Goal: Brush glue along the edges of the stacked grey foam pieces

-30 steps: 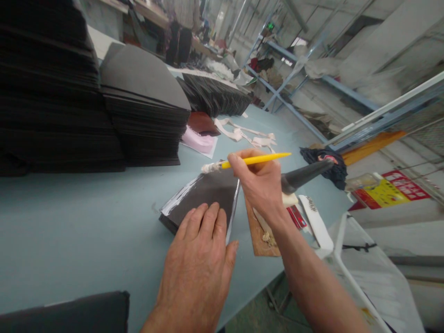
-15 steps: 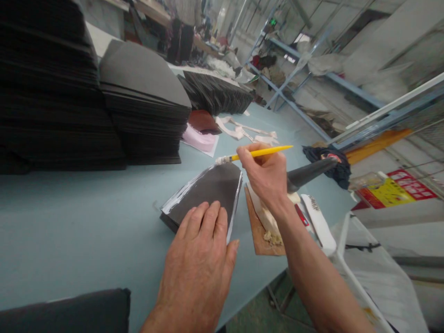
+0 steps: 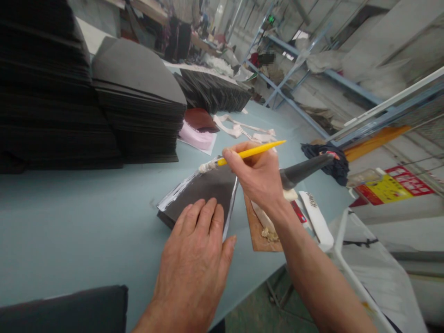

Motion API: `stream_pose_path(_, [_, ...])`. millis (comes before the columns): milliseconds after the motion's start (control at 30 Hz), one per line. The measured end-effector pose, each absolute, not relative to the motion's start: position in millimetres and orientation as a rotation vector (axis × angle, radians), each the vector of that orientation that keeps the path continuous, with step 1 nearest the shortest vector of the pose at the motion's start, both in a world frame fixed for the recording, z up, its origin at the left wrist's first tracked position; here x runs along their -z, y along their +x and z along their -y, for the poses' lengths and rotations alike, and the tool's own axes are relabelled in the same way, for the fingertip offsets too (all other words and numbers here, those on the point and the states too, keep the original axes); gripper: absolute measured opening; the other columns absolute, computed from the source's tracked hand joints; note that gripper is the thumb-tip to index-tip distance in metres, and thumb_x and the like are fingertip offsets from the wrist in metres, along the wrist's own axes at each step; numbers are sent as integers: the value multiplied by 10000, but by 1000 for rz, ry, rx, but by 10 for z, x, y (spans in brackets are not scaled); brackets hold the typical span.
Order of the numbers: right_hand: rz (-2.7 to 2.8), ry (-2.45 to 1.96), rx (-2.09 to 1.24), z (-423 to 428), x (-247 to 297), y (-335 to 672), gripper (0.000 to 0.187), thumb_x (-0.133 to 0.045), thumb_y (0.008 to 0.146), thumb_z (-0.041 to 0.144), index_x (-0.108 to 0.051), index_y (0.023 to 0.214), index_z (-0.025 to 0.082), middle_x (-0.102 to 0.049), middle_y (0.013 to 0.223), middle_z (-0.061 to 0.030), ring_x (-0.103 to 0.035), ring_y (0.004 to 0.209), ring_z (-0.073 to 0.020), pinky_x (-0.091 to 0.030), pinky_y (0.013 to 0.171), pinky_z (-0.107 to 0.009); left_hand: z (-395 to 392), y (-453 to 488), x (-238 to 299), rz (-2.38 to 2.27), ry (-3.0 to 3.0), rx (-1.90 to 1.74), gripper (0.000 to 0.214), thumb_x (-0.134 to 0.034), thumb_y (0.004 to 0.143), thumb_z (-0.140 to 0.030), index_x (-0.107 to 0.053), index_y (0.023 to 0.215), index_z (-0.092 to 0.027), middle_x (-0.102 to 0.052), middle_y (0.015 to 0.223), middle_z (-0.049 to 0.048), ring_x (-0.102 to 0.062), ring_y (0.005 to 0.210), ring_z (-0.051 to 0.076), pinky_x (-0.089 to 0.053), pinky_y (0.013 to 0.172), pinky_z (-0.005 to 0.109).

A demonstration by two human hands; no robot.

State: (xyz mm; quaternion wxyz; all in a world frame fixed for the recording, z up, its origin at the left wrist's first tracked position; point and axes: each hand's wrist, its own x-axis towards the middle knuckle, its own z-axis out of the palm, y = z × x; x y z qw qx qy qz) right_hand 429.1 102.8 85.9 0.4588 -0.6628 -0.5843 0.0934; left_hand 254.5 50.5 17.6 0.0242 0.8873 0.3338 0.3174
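Under my left hand [image 3: 197, 249] lies a small pile of dark grey curved panels [image 3: 204, 187], with white glue-like stuff along their edges. The hand rests flat on the top panel, fingers stretched out. My right hand [image 3: 258, 173] pinches a yellow-handled brush [image 3: 251, 151]. Its whitish, caked bristles touch the upper left edge of the top panel. Beneath my right forearm is a brown board [image 3: 258, 233] bearing a pale block and crumbly yellowish lumps. The forearm hides part of it.
Tall stacks of dark panels [image 3: 142, 115] stand at the left and back of the blue-green table [image 3: 86, 222]. Pink and brown pieces [image 3: 197, 135], white strips [image 3: 239, 129], a dark horn-shaped object [image 3: 307, 170] and a white tool [image 3: 315, 219] lie around. A dark bundle [image 3: 69, 310] sits front left.
My right hand has drawn the brush left and slightly down along the panel's left edge, away from its tip. My left hand stays on the panel. The view has shifted slightly.
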Motion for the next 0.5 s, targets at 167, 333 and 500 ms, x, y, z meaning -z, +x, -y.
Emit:
stream_pose_path(167, [1462, -1704, -206, -1101, -829, 4313, 297, -721, 926, 460, -739, 794, 194, -668, 644, 36, -593, 585, -112, -405, 557, -272, -504, 2551, -171, -1028, 2735, -970, 468, -444, 1073, -287, -737, 1342, -41, -754, 1381, 188, -696, 1249, 380, -631, 1041, 569])
stream_pose_path(333, [1448, -1778, 22, -1268, -862, 4528, 248, -705, 913, 361, -725, 739, 186, -633, 596, 41, -581, 585, -119, -395, 597, -288, -494, 2551, -164, -1032, 2736, -969, 466, -443, 1077, -288, -730, 1357, -50, -745, 1400, 187, -687, 1264, 379, -624, 1046, 564])
stream_pose_path(500, [1407, -1795, 88, -1322, -926, 4620, 242, -721, 917, 359, -735, 753, 182, -592, 557, 57, -537, 551, -114, -391, 595, -289, -500, 2544, -165, -1039, 2744, -974, 474, -423, 1083, -289, -727, 1355, -48, -748, 1395, 183, -681, 1271, 370, -606, 1070, 551])
